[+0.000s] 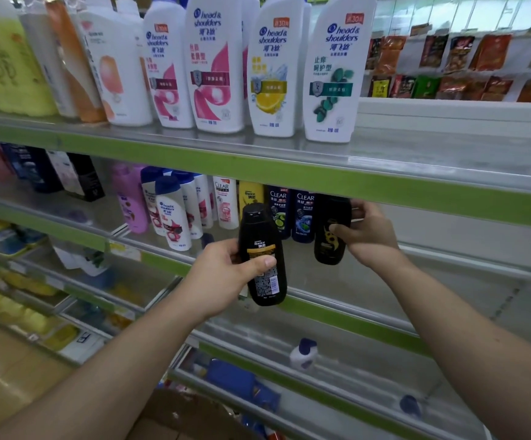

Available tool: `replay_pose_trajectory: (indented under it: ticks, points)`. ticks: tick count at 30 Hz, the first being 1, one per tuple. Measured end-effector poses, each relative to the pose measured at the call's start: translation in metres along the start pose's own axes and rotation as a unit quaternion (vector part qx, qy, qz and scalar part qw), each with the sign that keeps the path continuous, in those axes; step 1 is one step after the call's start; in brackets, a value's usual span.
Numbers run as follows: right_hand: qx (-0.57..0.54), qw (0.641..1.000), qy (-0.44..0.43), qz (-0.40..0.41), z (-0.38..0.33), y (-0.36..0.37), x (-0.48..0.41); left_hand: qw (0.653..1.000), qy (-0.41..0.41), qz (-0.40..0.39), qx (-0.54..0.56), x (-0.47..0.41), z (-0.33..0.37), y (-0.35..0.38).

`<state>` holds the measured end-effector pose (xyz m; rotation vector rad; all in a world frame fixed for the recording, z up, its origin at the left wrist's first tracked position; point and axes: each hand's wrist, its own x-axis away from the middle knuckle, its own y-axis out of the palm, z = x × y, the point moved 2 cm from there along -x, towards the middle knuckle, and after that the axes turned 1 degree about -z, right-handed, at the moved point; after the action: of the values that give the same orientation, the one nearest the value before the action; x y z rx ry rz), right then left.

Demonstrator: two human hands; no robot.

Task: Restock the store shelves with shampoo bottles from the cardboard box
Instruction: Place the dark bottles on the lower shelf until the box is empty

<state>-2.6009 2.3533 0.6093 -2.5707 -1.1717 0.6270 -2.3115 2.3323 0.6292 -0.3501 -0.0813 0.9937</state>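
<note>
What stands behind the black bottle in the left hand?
A yellow bottle and a dark blue CLEAR bottle on the shelf; both are partly covered by the black bottle.

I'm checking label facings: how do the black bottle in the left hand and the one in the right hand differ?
The left-hand bottle shows its barcode side; the right-hand bottle shows a gold emblem. The left-hand bottle is held out in front of the shelf; the right-hand bottle is further in, beside the Clear bottles. Both are black and roughly upright.

Bright even light, blurred warped edges
</note>
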Motion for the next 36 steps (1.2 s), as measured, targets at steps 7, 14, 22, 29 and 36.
replay_pose_trajectory:
  ticks: [7,14,22,29,36]
  points:
    - [0.013,0.999,-0.008,0.033,0.000,0.006,0.002,1.000,-0.002,0.017,-0.005,-0.006,0.001,0.005]
    - [0.019,0.998,-0.007,0.052,0.001,0.009,0.001,0.999,0.002,0.027,-0.021,-0.015,0.003,0.013]
    - [-0.060,0.994,0.019,0.091,0.004,-0.007,0.031,1.000,0.009,0.009,-0.008,-0.029,0.012,0.029]
    - [-0.096,0.987,-0.003,-0.129,-0.020,0.003,0.078,1.000,0.019,-0.016,-0.005,-0.040,0.024,0.052]
    - [-0.056,0.994,-0.019,-0.092,-0.020,0.006,0.083,0.999,0.036,-0.014,-0.020,-0.050,0.027,0.067]
